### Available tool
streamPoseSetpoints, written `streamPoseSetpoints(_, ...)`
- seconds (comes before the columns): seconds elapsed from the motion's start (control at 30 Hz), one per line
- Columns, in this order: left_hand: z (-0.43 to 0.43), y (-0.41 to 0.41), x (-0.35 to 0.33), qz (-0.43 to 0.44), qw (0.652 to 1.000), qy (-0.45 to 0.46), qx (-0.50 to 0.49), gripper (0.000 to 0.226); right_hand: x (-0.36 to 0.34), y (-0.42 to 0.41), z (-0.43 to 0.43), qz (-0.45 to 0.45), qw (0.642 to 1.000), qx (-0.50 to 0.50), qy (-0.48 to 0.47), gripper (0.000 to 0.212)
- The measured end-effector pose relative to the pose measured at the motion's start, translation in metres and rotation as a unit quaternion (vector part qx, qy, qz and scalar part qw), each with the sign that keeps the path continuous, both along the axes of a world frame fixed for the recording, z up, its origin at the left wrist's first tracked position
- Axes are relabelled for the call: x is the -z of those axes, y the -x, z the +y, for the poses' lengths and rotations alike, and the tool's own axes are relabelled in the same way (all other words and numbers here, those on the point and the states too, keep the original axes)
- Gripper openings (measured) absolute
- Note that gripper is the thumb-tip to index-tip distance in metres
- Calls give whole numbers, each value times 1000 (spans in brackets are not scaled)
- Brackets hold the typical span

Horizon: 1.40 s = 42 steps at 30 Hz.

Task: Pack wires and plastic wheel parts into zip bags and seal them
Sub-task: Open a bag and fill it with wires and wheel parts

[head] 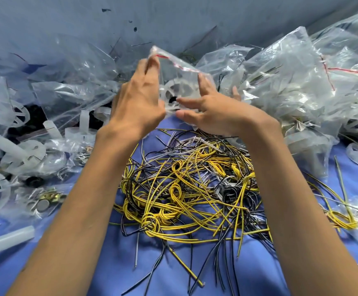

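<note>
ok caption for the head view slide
The left hand and right hand hold a zip bag containing a plastic wheel above wires.

Brightness: bright, even and cool; nothing is lost in the dark.
Source: seems overhead and diffuse; I can't tell a direction.
Shadows: soft and faint, mostly within the wires (184, 189) toward 6 o'clock.
Glare: white glints on the bags (280, 82) at 2 o'clock and at 9 o'clock.
Blur: fingertips of my left hand (137, 103) and the top of the bag (180, 67) at 12 o'clock are smeared; my right hand (212, 116) is slightly soft.
Focus: wires crisp; wall (173, 18) at 12 o'clock soft.
Distortion: wide-angle bend; my forearms (78, 210) splay toward 7 and 5 o'clock, and the edges stretch.
</note>
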<state>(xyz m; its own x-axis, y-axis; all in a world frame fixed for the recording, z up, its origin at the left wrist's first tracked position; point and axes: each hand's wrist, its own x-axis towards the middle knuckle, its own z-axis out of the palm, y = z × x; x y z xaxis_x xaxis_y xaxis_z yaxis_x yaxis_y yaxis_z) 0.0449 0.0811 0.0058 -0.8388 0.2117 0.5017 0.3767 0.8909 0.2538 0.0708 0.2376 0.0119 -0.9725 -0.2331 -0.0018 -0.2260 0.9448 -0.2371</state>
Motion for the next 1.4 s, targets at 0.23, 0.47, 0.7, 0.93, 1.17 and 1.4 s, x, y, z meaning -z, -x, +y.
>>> streamPoseSetpoints(0.23, -15, -4, -6, -182, 974, 135, -9, 64, -2, -6, 9, -93, 994, -24, -54, 58)
streamPoseSetpoints(0.47, -18, -3, -15, -209, 973, 95, -10, 55, -8, -5, 13, -79, 997, -22, 1, 60)
streamPoseSetpoints(0.7, -26, -1, -29, -295, 934, 199, 25, 61, -7, -7, 15, -129, 990, -46, 22, 37)
streamPoseSetpoints(0.93, -37, 0, -20, -343, 924, 165, 37, 48, -13, -6, 24, 50, 961, -63, 266, 7)
streamPoseSetpoints(1.17, -33, 1, -18, -351, 927, 129, 29, 31, 5, -2, 48, -77, 997, 20, 24, 12)
streamPoseSetpoints(1.4, -39, 5, -15, -337, 939, 70, 3, 25, 42, 15, 49, -91, 990, 49, 100, 36)
